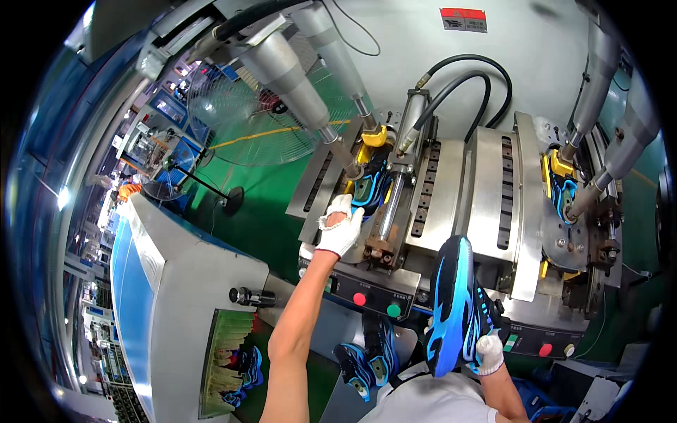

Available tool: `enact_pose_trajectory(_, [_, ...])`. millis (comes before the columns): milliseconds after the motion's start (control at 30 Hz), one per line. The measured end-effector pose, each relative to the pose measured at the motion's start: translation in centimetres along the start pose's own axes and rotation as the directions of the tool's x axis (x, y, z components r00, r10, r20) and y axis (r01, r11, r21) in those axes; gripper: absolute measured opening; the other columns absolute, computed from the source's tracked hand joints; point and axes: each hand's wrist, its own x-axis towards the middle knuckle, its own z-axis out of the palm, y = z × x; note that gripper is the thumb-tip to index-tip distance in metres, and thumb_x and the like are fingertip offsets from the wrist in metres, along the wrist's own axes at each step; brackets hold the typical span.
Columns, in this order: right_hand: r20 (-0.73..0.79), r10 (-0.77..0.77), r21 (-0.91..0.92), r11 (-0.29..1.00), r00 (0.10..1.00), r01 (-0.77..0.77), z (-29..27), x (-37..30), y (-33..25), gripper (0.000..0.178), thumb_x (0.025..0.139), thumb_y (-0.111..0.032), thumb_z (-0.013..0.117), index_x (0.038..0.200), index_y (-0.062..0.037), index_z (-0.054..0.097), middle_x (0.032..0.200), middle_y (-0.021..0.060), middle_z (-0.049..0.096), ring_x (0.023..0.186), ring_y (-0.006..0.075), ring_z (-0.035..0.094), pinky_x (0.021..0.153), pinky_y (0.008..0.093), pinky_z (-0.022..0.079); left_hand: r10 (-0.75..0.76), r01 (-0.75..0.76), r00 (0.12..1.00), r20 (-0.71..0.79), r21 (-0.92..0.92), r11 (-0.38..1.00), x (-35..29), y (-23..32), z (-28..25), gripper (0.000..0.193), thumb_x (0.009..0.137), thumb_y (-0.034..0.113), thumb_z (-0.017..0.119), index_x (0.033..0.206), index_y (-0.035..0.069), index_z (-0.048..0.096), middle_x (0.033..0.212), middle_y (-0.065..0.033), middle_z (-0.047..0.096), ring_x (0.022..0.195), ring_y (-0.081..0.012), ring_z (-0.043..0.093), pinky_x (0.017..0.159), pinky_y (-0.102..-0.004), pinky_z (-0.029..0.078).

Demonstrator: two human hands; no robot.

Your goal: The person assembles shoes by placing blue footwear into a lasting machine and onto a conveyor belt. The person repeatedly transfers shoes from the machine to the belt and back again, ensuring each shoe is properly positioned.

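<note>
My left hand (340,229), in a white knit glove with a patch of skin showing, reaches to the left press station. Its thumb and fingers look apart, right beside the toe end of a black-and-blue sneaker (367,185) clamped there. Whether the fingertips touch it, I cannot tell. A yellow clamp pad (374,136) presses at the sneaker's far end, and a metal ram (345,156) comes down over it. My right hand (489,354), gloved too, is closed on another sneaker (451,303), held upright before my body with its black-and-blue sole turned left.
Another sneaker (565,194) sits in the right press station. Red (360,299) and green buttons (393,310) line the machine's front. Several sneakers (379,352) rest below the panel. At left stand a grey cabinet (194,282) and a large caged fan (268,113).
</note>
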Motion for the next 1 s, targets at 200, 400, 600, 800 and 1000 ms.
enact_pose_trajectory(200, [-0.190, -0.059, -0.182, 0.983, 0.980, 0.024, -0.4, 1.3, -0.7, 0.099, 0.065, -0.027, 0.091, 0.145, 0.0026, 0.041, 0.124, 0.0272, 0.060, 0.111, 0.0417, 0.063, 0.097, 0.0540, 0.052, -0.283, 0.225, 0.948, 0.149, 0.316, 0.922, 7.0, 0.6, 6.5, 0.072, 0.088, 0.055, 0.063, 0.135, 0.001, 0.057, 0.117, -0.0264, 0.067, 0.110, -0.0408, 0.065, 0.098, -0.0530, 0.047])
enact_pose_trajectory(400, [-0.438, -0.139, -0.247, 0.969, 0.888, 0.029, -3.5, 0.9, 0.2, 0.077, 0.070, -0.021, 0.086, 0.133, 0.0017, 0.047, 0.109, 0.0217, 0.061, 0.096, 0.0344, 0.062, 0.086, 0.0461, 0.051, -0.250, 0.198, 0.929, 0.272, 0.206, 0.958, 16.3, 1.0, 8.1, 0.078, 0.081, 0.060, 0.067, 0.128, -0.002, 0.061, 0.134, -0.0290, 0.058, 0.119, -0.0415, 0.062, 0.101, -0.0462, 0.050])
enact_pose_trajectory(600, [-0.527, -0.223, -0.346, 0.938, 0.820, 0.033, -5.3, -0.4, 0.1, 0.055, 0.075, -0.015, 0.081, 0.121, 0.0007, 0.054, 0.095, 0.0162, 0.062, 0.082, 0.0271, 0.060, 0.075, 0.0382, 0.050, -0.258, 0.174, 0.907, 0.333, 0.261, 0.950, 17.3, 2.7, 3.4, 0.052, 0.078, 0.041, 0.068, 0.116, 0.005, 0.069, 0.126, -0.0202, 0.067, 0.114, -0.0366, 0.067, 0.097, -0.0481, 0.053])
enact_pose_trajectory(800, [-0.649, -0.114, -0.288, 0.952, 0.752, -0.104, -9.8, -2.5, 1.2, 0.034, 0.080, -0.009, 0.076, 0.108, -0.0002, 0.060, 0.080, 0.0107, 0.063, 0.067, 0.0198, 0.059, 0.063, 0.0303, 0.049, -0.352, 0.356, 0.913, 0.205, 0.018, 0.934, 8.4, 2.6, -7.3, 0.095, 0.077, 0.058, 0.073, 0.137, -0.009, 0.043, 0.122, -0.0301, 0.066, 0.114, -0.0426, 0.065, 0.099, -0.0491, 0.049])
enact_pose_trajectory(1000, [-0.351, -0.281, -0.579, 0.815, 0.893, 0.029, 6.5, 16.0, 3.6, 0.030, 0.087, -0.006, 0.072, 0.117, -0.0029, 0.065, 0.092, 0.0026, 0.070, 0.072, 0.0123, 0.066, 0.065, 0.0267, 0.056, -0.550, 0.524, 0.834, -0.048, -0.245, 0.816, -10.8, 1.8, -15.5, 0.079, 0.072, 0.035, 0.089, 0.129, 0.001, 0.048, 0.110, -0.0165, 0.072, 0.104, -0.0287, 0.070, 0.093, -0.0385, 0.053])
